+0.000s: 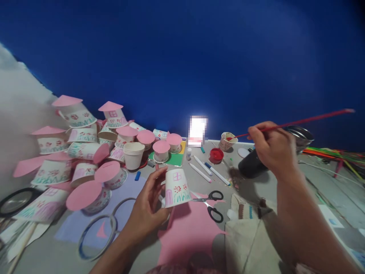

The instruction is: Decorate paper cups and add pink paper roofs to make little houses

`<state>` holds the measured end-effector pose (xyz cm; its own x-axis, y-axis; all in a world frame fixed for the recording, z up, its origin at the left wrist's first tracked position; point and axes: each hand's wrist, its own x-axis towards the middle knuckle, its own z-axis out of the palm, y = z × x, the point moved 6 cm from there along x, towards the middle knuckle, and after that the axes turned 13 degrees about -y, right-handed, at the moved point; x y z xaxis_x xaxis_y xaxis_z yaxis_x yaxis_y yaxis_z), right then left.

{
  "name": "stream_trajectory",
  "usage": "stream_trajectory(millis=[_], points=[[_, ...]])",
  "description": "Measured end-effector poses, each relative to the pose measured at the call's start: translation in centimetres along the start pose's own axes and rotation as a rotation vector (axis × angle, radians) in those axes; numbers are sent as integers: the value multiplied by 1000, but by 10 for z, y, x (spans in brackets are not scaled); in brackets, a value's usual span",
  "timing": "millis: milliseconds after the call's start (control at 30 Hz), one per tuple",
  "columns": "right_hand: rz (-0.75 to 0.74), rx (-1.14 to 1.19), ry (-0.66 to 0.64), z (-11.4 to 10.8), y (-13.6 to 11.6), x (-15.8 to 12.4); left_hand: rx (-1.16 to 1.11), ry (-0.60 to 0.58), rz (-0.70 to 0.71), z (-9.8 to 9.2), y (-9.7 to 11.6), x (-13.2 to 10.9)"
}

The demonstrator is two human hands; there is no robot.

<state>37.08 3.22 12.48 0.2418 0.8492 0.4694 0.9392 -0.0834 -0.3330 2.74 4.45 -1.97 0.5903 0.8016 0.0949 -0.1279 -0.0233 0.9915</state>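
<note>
My left hand is wrapped round a white paper cup, held upside down above the table. The cup carries a pink window, a purple door, red dots and blue-green grass strokes. Pinched in my right hand is a thin red paintbrush. Its tip points left, at the mouth of a small patterned paper cup; whether it touches paint there I cannot tell. An open pot of red paint stands just left of that cup. Black-handled scissors lie on pink paper behind the held cup.
Decorated cups with pink paper roofs crowd the left side. Beside them stands a stack of plain cups. Several markers lie mid-table. A dark tumbler lies tilted under my right hand, near a cloth bag. Tape rings lie front left.
</note>
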Motion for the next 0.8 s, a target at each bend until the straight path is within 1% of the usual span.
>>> stream_trajectory(millis=[67, 100, 133, 267, 367, 467, 500, 567, 667, 700, 733, 767, 800], points=[[13, -12, -88, 17, 10, 18, 7, 14, -21, -3, -3, 0], [39, -17, -193, 30, 14, 24, 15, 16, -27, -4, -4, 0], [36, -14, -248, 39, 15, 29, 23, 21, -29, -5, -4, 1], [6, 7, -429, 70, 10, 33, 33, 43, -16, -9, -3, 2], [11, 4, -524, 92, 7, 33, 14, 50, -48, -9, -3, 3], [68, -29, -537, 107, 10, 39, -18, 43, -68, -7, -3, 4], [97, -44, -517, 109, 12, 41, -31, 43, -66, -6, -3, 4], [163, -75, -458, 103, 16, 41, -56, 50, -56, -4, -4, 5], [209, -105, -355, 83, 17, 23, -99, 53, -22, -2, -5, 8], [163, -105, -297, 74, 13, 12, -117, 42, -14, -1, -6, 9], [89, -82, -275, 68, 6, -1, -135, 41, -10, 0, -8, 10], [35, -49, -281, 64, -1, -18, -147, 41, -12, 0, -10, 11], [-12, -10, -328, 65, -8, -36, -154, 42, -15, 0, -12, 12]])
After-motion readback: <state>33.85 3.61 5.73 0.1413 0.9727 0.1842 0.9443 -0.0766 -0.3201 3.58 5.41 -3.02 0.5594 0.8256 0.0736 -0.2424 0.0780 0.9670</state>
